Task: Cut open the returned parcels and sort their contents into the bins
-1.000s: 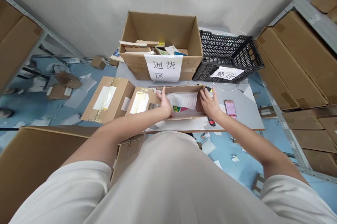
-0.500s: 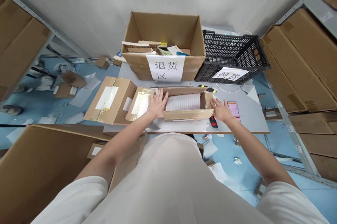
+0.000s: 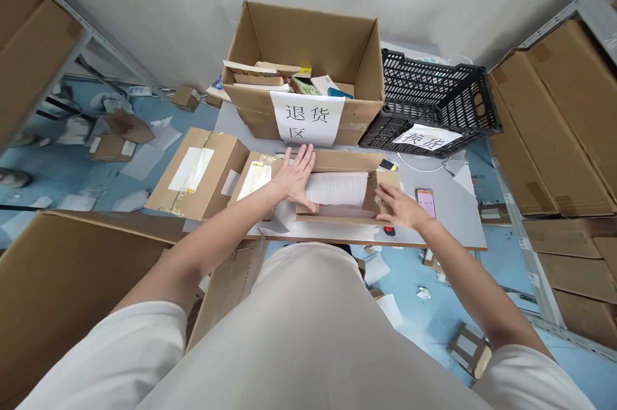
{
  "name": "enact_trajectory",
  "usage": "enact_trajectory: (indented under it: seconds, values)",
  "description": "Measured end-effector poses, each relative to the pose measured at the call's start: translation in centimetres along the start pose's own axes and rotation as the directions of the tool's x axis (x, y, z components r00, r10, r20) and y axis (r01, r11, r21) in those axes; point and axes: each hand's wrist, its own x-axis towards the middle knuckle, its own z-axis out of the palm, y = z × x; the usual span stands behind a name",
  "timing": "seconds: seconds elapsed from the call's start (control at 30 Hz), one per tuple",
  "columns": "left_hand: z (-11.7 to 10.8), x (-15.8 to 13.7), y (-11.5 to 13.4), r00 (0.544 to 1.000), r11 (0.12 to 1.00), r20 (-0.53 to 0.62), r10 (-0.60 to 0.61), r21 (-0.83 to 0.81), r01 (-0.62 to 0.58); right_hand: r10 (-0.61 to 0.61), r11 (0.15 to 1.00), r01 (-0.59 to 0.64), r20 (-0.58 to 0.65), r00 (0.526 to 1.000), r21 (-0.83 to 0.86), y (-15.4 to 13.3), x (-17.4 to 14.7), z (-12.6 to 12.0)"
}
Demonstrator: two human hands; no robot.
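An opened cardboard box (image 3: 344,159) lies lengthwise near the table's front edge, its flaps raised. Inside it is a white, ribbed, foam-like wrapped bundle (image 3: 337,189); what the wrap covers is hidden. My left hand (image 3: 296,177) rests with spread fingers over the box's left end. At the opposite end my right hand (image 3: 396,205) touches the box's edge and end flap, fingers apart. Under the right side of the box a red-and-black tool (image 3: 389,230) partly shows, and a yellow-and-black cutter (image 3: 388,165) lies behind it. Two taped boxes stand to the left, the nearer with a label (image 3: 255,178).
Behind stands a large carton (image 3: 357,121) of books with a paper sign, beside a black plastic crate (image 3: 434,101). A phone (image 3: 426,202) lies right. Taped box (image 3: 219,169) sits left. A big open carton (image 3: 87,288) stands lower left; shelves flank both sides.
My left hand has spread wider and shifted up over the box's left end. My right hand has moved slightly inward onto the right end. The front flap sits lower, and the view has shifted slightly.
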Motion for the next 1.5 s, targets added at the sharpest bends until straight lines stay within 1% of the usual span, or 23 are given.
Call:
enact_trajectory:
  seconds: [0.13,0.23,0.33,0.4,0.57,0.7,0.8,0.87,0.93,0.97,1.03,1.1,1.13,1.23,1.3,1.4,1.5]
  values:
    - [1.8,0.7,-0.7,0.986,0.998,0.162,-0.029,-0.048,0.038,0.014,0.999,-0.017,0.063,0.998,0.039,-0.2,-0.4,1.1]
    - [2.6,0.8,-1.1,0.973,0.998,0.232,-0.019,-0.054,0.032,0.029,0.999,-0.032,0.085,0.996,0.034,-0.7,-0.6,1.8]
    - [2.7,0.1,-0.8,0.968,0.999,0.251,0.021,-0.034,-0.012,0.091,0.996,-0.092,0.082,0.992,0.003,-1.5,-0.3,2.2]
    - [2.6,-0.5,-0.1,0.966,1.0,0.258,0.02,-0.012,-0.018,0.132,0.991,-0.131,0.063,0.989,-0.017,-2.0,-0.1,2.3]
    - [2.5,-2.0,1.8,0.959,0.998,0.277,-0.055,0.013,0.054,0.184,0.981,-0.183,0.021,0.983,-0.058,-2.7,0.3,2.5]
    - [2.5,-2.1,2.0,0.949,0.992,0.3,-0.099,-0.04,0.116,0.157,0.987,-0.157,0.019,0.987,-0.019,-2.4,0.4,3.1]
    - [2.5,-1.8,1.7,0.953,0.987,0.283,-0.112,-0.076,0.138,0.148,0.988,-0.149,0.032,0.988,0.048,-1.9,0.2,3.2]
    - [2.6,-1.8,1.6,0.96,0.987,0.258,-0.111,-0.087,0.137,0.145,0.986,-0.149,0.059,0.988,0.071,-1.8,0.0,2.5]
    - [2.7,-1.9,1.6,0.966,0.987,0.233,-0.109,-0.091,0.133,0.123,0.99,-0.128,0.073,0.99,0.066,-2.0,0.2,1.4]
    - [2.8,-2.0,1.6,0.969,0.987,0.222,-0.108,-0.093,0.131,0.111,0.992,-0.114,0.061,0.992,0.059,-2.2,0.5,0.7]
    - [2.9,-2.2,1.6,0.972,0.987,0.207,-0.107,-0.092,0.128,0.093,0.995,-0.093,-0.002,0.996,0.04,-2.6,1.7,-0.6]
    - [2.9,-2.3,1.6,0.974,0.988,0.202,-0.104,-0.092,0.125,0.071,0.997,-0.07,-0.058,0.996,0.017,-2.9,3.8,-1.4]
    - [2.9,-2.4,1.6,0.974,0.988,0.202,-0.104,-0.092,0.124,0.061,0.998,-0.061,-0.067,0.996,-0.003,-3.0,4.9,-1.6]
    - [2.8,-2.5,1.5,0.972,0.986,0.207,-0.108,-0.099,0.131,0.048,0.994,-0.052,-0.045,0.998,-0.096,-3.0,8.1,-1.6]
    - [2.8,-2.6,1.4,0.973,0.984,0.2,-0.117,-0.11,0.141,0.047,0.984,-0.052,-0.037,0.998,-0.17,-3.1,9.4,-1.3]
    - [3.0,-2.6,1.4,0.973,0.981,0.192,-0.129,-0.117,0.153,-0.002,0.968,-0.006,-0.034,0.999,-0.251,-3.8,10.4,-0.8]
    - [3.2,-2.5,1.5,0.97,0.982,0.203,-0.133,-0.108,0.157,0.011,0.957,-0.017,-0.024,1.0,-0.288,-4.7,11.0,-0.2]
